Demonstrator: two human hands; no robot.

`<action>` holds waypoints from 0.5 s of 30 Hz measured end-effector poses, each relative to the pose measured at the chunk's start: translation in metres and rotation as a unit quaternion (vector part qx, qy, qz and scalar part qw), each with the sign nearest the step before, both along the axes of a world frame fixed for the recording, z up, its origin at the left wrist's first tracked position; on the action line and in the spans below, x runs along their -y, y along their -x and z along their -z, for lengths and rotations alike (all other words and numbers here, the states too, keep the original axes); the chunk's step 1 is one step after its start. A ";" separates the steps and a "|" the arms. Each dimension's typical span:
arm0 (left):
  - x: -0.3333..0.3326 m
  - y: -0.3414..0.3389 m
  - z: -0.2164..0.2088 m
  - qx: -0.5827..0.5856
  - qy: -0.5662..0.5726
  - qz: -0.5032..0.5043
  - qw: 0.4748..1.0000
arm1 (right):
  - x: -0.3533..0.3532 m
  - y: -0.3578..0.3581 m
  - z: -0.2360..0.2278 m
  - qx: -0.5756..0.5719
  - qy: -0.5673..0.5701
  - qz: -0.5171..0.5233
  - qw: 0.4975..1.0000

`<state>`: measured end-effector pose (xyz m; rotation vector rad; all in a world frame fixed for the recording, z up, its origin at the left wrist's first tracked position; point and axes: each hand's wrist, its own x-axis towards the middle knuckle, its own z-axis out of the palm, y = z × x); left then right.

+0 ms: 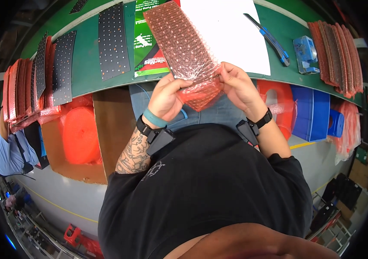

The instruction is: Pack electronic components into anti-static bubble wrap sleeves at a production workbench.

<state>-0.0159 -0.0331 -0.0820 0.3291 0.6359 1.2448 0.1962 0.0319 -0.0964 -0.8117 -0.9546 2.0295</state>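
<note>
A dark dotted panel in a red-tinted bubble wrap bag [179, 39] slants across the near edge of the table, its lower end jutting toward me. My left hand [164, 98] is closed on the left side of this end, thumb lying on top of the crinkled plastic. On the other side, my right hand [239, 88] pinches the edge of the wrap between thumb and fingers. Under the bag lie a green printed sheet [144, 56] and a white sheet [231, 39]. A blue utility knife [270, 41] rests at the white sheet's right edge.
On the green table [87, 52] lie bare dark panels [114, 43] and a blue tape dispenser [306, 54]. Wrapped panels stand in rows at right [337, 58] and left [18, 90]. Below are a red bubble wrap roll [80, 134] and blue bins [309, 112]. Another person [13, 153] is at far left.
</note>
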 end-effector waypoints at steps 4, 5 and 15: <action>0.001 0.009 0.003 0.000 0.011 0.028 1.000 | -0.003 -0.003 -0.026 -0.042 0.107 -0.107 0.988; 0.002 0.009 0.004 0.012 0.016 0.031 0.999 | -0.003 0.000 -0.028 0.003 0.109 -0.102 0.989; 0.004 0.004 0.009 0.060 0.051 0.014 0.997 | -0.003 0.005 -0.004 0.118 0.014 -0.091 0.989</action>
